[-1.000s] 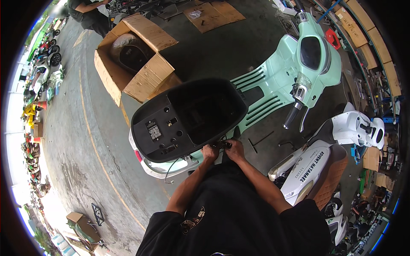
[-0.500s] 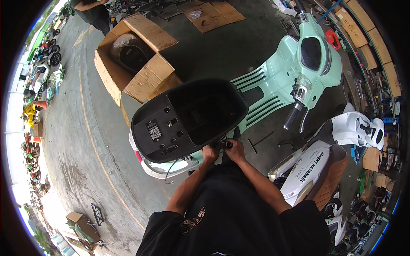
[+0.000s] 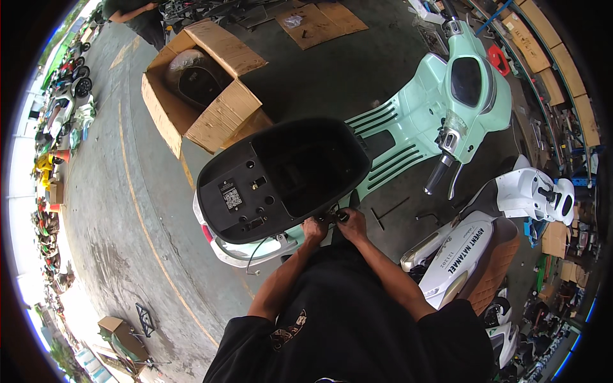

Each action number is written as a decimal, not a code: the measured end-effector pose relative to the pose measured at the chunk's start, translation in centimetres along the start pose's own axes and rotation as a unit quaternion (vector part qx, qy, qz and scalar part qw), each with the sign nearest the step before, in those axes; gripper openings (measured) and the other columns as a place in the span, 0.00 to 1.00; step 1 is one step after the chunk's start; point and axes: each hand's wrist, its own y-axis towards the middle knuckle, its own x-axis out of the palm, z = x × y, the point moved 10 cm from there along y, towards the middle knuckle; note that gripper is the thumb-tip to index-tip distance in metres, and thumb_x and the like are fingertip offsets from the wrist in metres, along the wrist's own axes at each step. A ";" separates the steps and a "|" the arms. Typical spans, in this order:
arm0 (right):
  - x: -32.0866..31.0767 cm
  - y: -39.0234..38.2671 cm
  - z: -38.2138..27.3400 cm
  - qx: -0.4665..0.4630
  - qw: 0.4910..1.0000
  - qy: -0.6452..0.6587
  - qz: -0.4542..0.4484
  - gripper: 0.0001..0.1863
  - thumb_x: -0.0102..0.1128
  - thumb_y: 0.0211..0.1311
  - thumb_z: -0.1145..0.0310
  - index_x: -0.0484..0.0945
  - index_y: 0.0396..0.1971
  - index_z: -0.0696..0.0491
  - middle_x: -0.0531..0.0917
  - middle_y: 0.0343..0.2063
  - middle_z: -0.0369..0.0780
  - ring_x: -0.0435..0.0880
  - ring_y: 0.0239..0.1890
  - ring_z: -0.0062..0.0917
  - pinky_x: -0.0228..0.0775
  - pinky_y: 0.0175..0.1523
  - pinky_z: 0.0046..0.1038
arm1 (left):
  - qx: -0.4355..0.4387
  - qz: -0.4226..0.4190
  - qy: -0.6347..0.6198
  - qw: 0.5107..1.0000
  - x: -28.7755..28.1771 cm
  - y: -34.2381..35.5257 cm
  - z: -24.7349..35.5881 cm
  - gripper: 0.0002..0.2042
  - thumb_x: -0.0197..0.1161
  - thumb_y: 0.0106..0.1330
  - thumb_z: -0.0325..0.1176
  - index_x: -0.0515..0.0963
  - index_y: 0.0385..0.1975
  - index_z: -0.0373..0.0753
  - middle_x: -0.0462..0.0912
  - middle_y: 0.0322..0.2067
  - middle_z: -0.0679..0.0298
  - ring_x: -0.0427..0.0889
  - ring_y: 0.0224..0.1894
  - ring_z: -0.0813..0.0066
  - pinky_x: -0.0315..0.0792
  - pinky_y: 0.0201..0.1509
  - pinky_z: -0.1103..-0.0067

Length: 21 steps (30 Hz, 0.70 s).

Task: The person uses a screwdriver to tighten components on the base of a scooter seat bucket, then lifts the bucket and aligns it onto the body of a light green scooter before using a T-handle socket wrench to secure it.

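A mint-green scooter stands across the middle, its handlebars at the upper right. The black under-seat bucket lies on its rear part, with a deep hollow toward the front. Close to my body, beside the bucket's near edge, my left hand and my right hand are closed and nearly touching. Both fists grip something small and dark at the scooter's side, too hidden to name. A thin cable hangs below the bucket to the left of my left hand.
An open cardboard box holding a dark seat-like part stands beyond the bucket. A white scooter with a brown seat is at the right. A T-shaped tool lies on the floor. Another person stands at the far left; shelves line the right.
My hands stay at the same spot with barely any movement. The other person at the far left has shifted slightly.
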 end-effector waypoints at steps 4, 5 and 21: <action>0.4 -0.2 0.4 0.024 0.999 -0.017 -0.026 0.11 0.66 0.46 0.66 0.83 0.29 0.56 0.84 0.28 0.44 0.84 0.33 0.37 0.74 0.40 0.32 | -0.004 0.011 -0.002 1.000 -0.3 -0.2 -0.1 0.21 0.62 0.57 0.53 0.79 0.45 0.48 0.81 0.45 0.59 0.75 0.51 0.55 0.65 0.54 0.61; 0.4 -0.1 0.3 0.017 0.999 0.000 -0.028 0.10 0.65 0.46 0.67 0.83 0.29 0.56 0.84 0.28 0.44 0.84 0.33 0.37 0.74 0.40 0.32 | -0.003 0.011 -0.002 1.000 -0.2 -0.1 -0.1 0.21 0.62 0.57 0.53 0.79 0.45 0.48 0.81 0.45 0.59 0.75 0.51 0.55 0.65 0.54 0.61; 0.4 0.1 -1.0 -0.027 0.998 0.062 -0.011 0.10 0.65 0.45 0.71 0.82 0.30 0.57 0.84 0.29 0.43 0.84 0.36 0.35 0.74 0.41 0.30 | -0.023 0.018 -0.004 1.000 -0.2 0.0 -0.8 0.23 0.60 0.55 0.58 0.81 0.43 0.48 0.82 0.44 0.59 0.76 0.51 0.57 0.63 0.55 0.61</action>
